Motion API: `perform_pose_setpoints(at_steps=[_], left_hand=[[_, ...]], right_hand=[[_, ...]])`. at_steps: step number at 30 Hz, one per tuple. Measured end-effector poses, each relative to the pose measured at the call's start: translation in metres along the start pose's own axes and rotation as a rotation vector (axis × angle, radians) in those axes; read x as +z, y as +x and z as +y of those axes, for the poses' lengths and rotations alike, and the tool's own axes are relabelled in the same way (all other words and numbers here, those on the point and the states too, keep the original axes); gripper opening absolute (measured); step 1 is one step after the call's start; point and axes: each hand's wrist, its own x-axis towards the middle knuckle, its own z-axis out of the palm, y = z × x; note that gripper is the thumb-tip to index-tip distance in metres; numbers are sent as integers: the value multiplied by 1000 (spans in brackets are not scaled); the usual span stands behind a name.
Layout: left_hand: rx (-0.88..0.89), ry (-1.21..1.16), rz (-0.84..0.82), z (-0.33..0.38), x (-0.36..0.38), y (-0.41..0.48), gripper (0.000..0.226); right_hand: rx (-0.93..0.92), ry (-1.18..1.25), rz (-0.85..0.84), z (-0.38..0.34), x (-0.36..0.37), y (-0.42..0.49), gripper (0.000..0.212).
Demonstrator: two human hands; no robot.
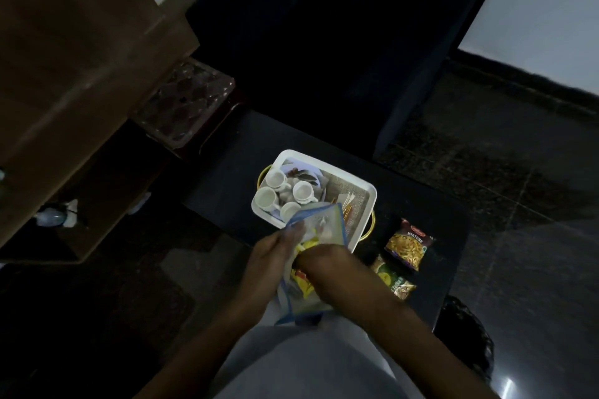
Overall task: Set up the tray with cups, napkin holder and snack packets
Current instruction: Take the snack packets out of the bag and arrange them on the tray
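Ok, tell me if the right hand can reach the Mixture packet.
Probably not yet: the right hand is inside the blue-edged bag. Once out, the way looks free; the Mixture packet lies uncovered beside the tray.

Your right hand (319, 256) sinks into the clear bag (324, 225), hiding its fingers. At frame centre, the bag covers the tray's (368, 193) near corner. The green packet's (393, 280) print is unreadable.

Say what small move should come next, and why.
Probably lift the yellow packet out of the bag: the left hand holds the bag open, the right hand reaches inside toward it, and two packets already lie on the table beside the tray.
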Motion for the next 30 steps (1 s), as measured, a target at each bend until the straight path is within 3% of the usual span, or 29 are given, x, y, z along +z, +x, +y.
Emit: perform_pose_setpoints(at_steps=[1,3,6,8,13,17,25,28,30], left_hand=[[7,27,7,1,1,2,28],[-1,44,0,3,3,3,36],[3,-4,-59,12,-4,5,25],[-6,-60,-81,20,-8,10,29],[19,-123,-201,39,-20,15,35],[80,-97,-263,48,-36,25,36],[69,-70,-308,64,-83,41,34],[41,-85,-303,66,-97,48,36],[28,-79,-302,66,-105,56,34]], right_hand=[[100,-74,-217,-2,5,16,27],[267,-189,-470,-2,20,38,32],[371,-424,-687,3,44,56,43],[476,-459,-746,12,55,67,56],[755,-336,-626,36,77,80,72],[830,-224,-519,35,83,89,77],[808,-241,-380,13,76,108,69],[643,-352,-498,6,76,113,68],[594,-299,-538,3,76,119,63]])
